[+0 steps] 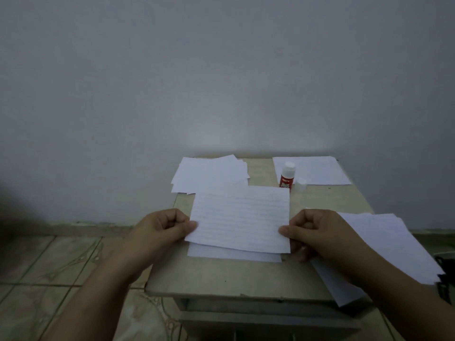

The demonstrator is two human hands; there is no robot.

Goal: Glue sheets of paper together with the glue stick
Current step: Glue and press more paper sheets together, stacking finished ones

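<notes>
I hold a lined white sheet (240, 217) just above the small table (221, 276). My left hand (163, 228) pinches its left edge between thumb and curled fingers. My right hand (317, 232) pinches its right edge the same way. Under it lies another white sheet (234, 254), flat on the table, its near edge showing. A red glue stick (286, 175) stands upright and uncapped behind the held sheet, with its white cap (300, 184) beside it on the right.
A loose pile of white sheets (209, 173) lies at the back left, a single sheet (315, 169) at the back right, and a stack of papers (391, 244) overhangs the table's right edge. A wall stands right behind the table; tiled floor (49, 267) lies to the left.
</notes>
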